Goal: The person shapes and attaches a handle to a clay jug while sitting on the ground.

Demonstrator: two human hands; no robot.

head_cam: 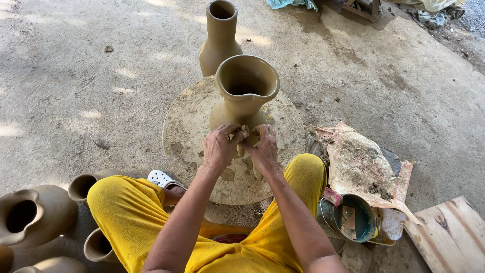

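The clay vase (pixel 244 96) stands upright on the round wheel (pixel 189 126), its long axis vertical and its wide flared mouth opening upward, tipped a little toward the camera. Its lower body sits directly behind the fingers, touching them.

Both forearms reach forward from between the yellow-trousered knees. The left hand (pixel 219 147) and the right hand (pixel 264 149) meet at the base of the vase, knuckles up, fingers (pixel 236 132) curled inward and pinching a small lump of wet clay (pixel 248 137) against the vase wall.

Beyond the fingers, past the vase, a second tall vase (pixel 219 38) stands on the dusty concrete floor (pixel 76 76). Well to the left of the fingers and nearer the person, several unfired pots (pixel 35 212) cluster together. To the right of the fingers lie a crumpled muddy sheet (pixel 361 167), a blue bucket (pixel 359 218) and a wooden board (pixel 449 235).
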